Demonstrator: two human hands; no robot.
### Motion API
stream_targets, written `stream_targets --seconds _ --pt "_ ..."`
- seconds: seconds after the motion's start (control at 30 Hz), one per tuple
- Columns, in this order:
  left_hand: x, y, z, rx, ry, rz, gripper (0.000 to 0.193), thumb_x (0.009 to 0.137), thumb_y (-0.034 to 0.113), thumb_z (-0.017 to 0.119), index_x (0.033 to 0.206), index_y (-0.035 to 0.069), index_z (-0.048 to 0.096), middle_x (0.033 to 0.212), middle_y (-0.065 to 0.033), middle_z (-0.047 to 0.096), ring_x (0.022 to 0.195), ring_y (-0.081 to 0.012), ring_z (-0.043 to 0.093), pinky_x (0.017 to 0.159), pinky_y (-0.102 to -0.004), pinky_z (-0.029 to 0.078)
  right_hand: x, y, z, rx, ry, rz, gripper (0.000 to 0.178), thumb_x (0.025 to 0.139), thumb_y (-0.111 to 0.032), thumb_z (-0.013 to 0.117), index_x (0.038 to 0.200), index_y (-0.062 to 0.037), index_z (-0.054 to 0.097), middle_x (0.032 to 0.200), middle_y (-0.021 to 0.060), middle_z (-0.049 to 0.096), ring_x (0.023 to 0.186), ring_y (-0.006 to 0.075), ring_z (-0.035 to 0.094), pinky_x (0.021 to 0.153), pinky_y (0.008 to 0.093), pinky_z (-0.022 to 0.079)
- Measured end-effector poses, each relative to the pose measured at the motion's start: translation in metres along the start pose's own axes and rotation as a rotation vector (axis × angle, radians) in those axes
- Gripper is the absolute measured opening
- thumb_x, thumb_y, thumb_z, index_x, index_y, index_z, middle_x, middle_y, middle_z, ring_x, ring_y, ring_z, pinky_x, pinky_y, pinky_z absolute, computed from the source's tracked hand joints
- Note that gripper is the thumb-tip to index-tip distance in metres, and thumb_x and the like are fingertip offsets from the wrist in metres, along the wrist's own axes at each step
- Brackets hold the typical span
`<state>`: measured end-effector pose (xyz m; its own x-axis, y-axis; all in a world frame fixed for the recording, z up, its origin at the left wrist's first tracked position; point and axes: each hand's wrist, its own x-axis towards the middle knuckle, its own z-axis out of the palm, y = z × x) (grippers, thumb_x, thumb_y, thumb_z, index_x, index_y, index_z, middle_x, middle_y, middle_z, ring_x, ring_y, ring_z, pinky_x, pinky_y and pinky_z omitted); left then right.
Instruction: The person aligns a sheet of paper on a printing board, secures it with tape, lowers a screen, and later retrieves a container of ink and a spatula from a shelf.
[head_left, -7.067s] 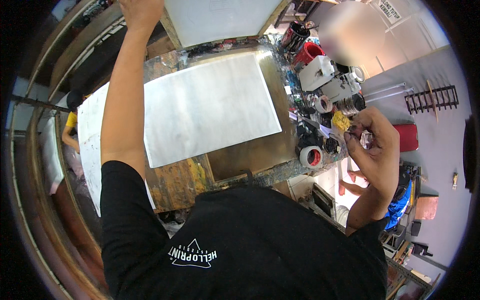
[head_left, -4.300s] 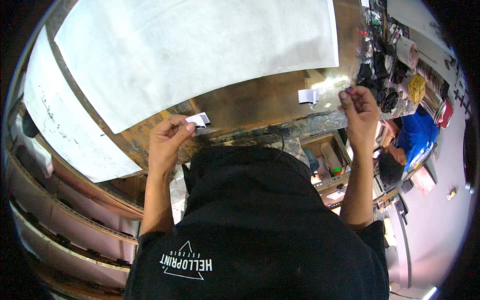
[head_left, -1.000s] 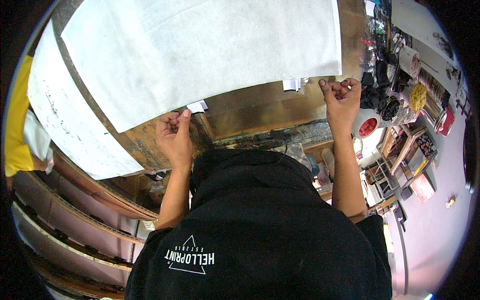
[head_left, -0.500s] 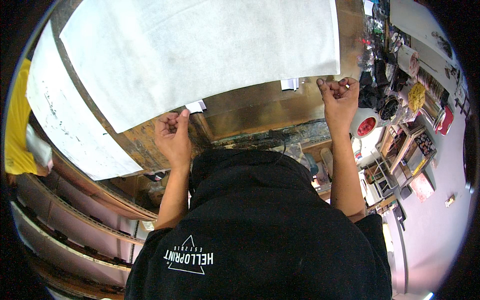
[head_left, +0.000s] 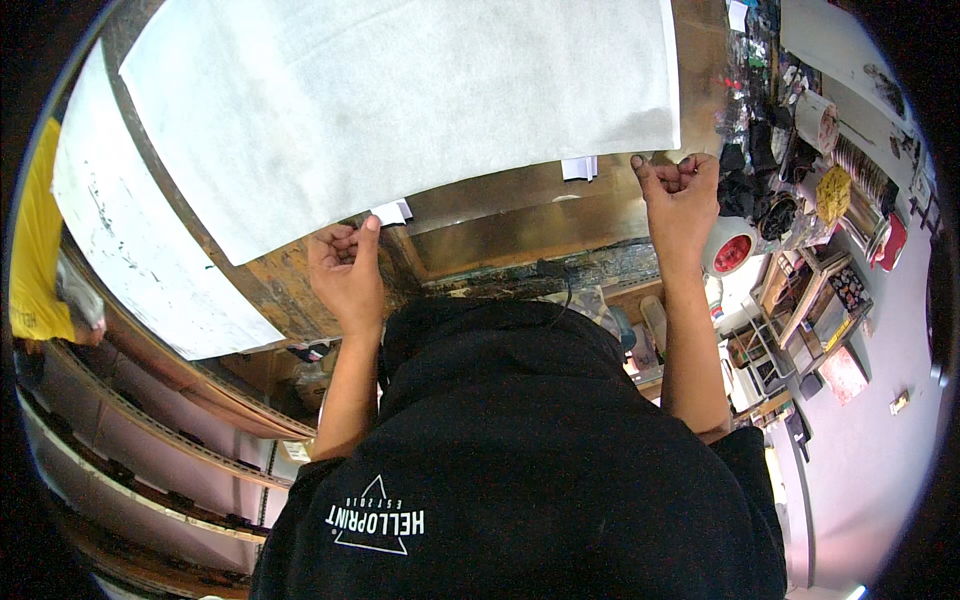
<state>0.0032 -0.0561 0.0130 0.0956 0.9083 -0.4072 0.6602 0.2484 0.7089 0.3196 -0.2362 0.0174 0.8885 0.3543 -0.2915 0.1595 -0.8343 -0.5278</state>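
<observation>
A large white sheet [head_left: 420, 90], fabric-like in look, lies over a brown table [head_left: 500, 230]. My left hand [head_left: 347, 275] is at its near edge, fingers curled in and thumb raised beside a small white folded paper tab [head_left: 393, 212]. Close to the sheet's near right corner is my right hand [head_left: 682, 210], its fingers bent and the thumb tip by the edge. Dark stains mark those fingertips. Whether either hand pinches the sheet's edge cannot be made out. Between the hands, another white tab [head_left: 579, 168] pokes out from under the sheet.
A second white sheet or board [head_left: 130, 240] with dark specks lies left. Beyond it stands a person in yellow [head_left: 38, 240]. Along the right are black rags [head_left: 745, 180], a white tub with red inside [head_left: 732, 250] and a yellow lump [head_left: 833, 192]. Shelves [head_left: 170, 455] line the lower left.
A faint grey shade now shows near the sheet's right corner. Both my hands are almost where they were. At the far left, the person in yellow has shifted slightly.
</observation>
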Motion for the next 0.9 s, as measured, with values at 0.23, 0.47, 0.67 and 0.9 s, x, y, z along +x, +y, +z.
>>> stream_targets --seconds 0.23,0.47,0.67,0.9 --pt "-0.002 0.003 0.004 -0.028 0.024 -0.012 0.035 0.089 0.018 0.084 0.097 0.002 0.055 0.089 -0.0032 0.058 0.078 -0.0108 0.058 0.071 -0.0244 0.046 0.011 -0.002 -0.018 -0.298 -0.098 0.065 0.061 0.073 -0.051 0.090 0.087 -0.0030 0.055 0.071 0.0118 0.064 0.066 0.0269 0.067 0.067 0.0397 0.054" --pt "0.002 -0.007 -0.005 0.313 0.094 0.123 0.046 0.082 0.034 0.089 0.087 0.002 0.056 0.083 -0.0042 0.053 0.074 -0.0180 0.053 0.066 -0.0331 0.043 0.007 0.011 -0.014 -0.257 -0.071 0.013 0.060 0.074 -0.051 0.089 0.089 -0.0021 0.058 0.070 0.0114 0.064 0.064 0.0264 0.065 0.065 0.0396 0.053" --pt "0.000 -0.040 -0.003 0.545 0.174 0.426 0.045 0.085 0.036 0.086 0.096 0.002 0.060 0.090 -0.0101 0.054 0.082 -0.0281 0.053 0.074 -0.0415 0.043 -0.007 0.051 -0.009 -0.129 -0.019 -0.170 0.044 0.085 -0.034 0.083 0.102 0.0003 0.060 0.089 0.0152 0.066 0.082 0.0282 0.065 0.077 0.0398 0.052" --pt "-0.030 -0.052 -0.013 0.679 -0.144 0.846 0.076 0.098 0.052 0.063 0.150 -0.001 0.043 0.156 -0.0253 0.040 0.148 -0.0414 0.032 0.119 -0.0620 0.022 -0.090 0.014 0.004 -0.398 -0.428 -0.617 0.082 0.084 -0.034 0.075 0.148 0.0038 0.042 0.161 0.0283 0.030 0.152 0.0466 0.022 0.126 0.0577 0.014"
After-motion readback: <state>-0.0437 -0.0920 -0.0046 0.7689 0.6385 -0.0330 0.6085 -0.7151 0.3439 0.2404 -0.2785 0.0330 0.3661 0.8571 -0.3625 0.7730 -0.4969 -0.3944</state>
